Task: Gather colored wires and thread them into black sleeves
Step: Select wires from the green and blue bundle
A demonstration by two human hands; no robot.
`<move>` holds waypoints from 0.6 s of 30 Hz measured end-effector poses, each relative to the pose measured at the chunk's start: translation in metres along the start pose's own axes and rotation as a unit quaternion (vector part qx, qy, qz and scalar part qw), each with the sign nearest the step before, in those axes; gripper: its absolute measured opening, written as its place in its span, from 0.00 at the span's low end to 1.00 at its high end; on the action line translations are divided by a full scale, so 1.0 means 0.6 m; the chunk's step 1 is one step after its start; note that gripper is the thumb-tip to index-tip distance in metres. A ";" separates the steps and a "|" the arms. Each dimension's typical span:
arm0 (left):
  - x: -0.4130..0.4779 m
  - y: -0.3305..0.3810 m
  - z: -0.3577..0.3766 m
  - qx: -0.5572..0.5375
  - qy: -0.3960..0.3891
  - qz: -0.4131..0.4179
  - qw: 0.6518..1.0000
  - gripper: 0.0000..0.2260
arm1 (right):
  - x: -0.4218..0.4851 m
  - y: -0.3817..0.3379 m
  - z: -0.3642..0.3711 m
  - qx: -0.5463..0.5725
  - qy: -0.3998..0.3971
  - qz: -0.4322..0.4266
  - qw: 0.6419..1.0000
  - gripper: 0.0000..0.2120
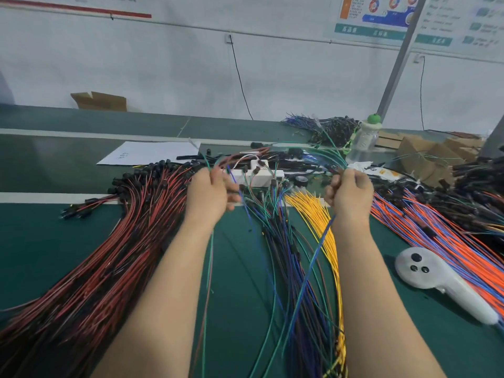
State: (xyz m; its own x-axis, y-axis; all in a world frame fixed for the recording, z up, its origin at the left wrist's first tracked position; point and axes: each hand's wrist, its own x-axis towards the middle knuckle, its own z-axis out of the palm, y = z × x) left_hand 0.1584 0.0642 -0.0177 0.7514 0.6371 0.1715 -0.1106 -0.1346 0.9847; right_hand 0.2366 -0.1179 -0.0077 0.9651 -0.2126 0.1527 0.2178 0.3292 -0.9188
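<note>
Your left hand (211,192) and right hand (351,193) both curl tight around the gathered colored wires (210,257), raised above the table (41,241), probably to even their ends for sleeving

Both bare forearms stretched from near to far, well apart. Left hand (210,192) raised above the bench, back upward, fingers curled round colored wires (210,257). Right hand (350,192) level with it, fisted on more wires.

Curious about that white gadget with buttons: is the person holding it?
No, the white handheld device lies untouched on the green mat.
</note>
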 end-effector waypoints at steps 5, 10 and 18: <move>0.017 0.048 0.023 0.011 -0.057 0.078 0.995 0.05 | -0.002 -0.017 0.001 -0.111 -0.144 0.002 0.983 0.11; 0.032 0.029 0.009 -0.119 -0.107 -0.133 0.978 0.07 | 0.013 0.033 -0.019 -0.344 -0.203 0.095 0.912 0.12; 0.035 0.011 -0.027 -0.045 0.050 -0.051 0.996 0.09 | 0.020 0.117 -0.043 -0.399 -0.034 0.063 0.914 0.13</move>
State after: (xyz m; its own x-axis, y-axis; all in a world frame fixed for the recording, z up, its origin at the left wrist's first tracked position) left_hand 0.1626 0.0890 -0.0070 0.6937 0.7170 0.0691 -0.0991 -0.0001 0.9951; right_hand 0.2600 -0.1212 -0.0800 0.9880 -0.1528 0.0245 -0.0448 -0.4342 -0.8997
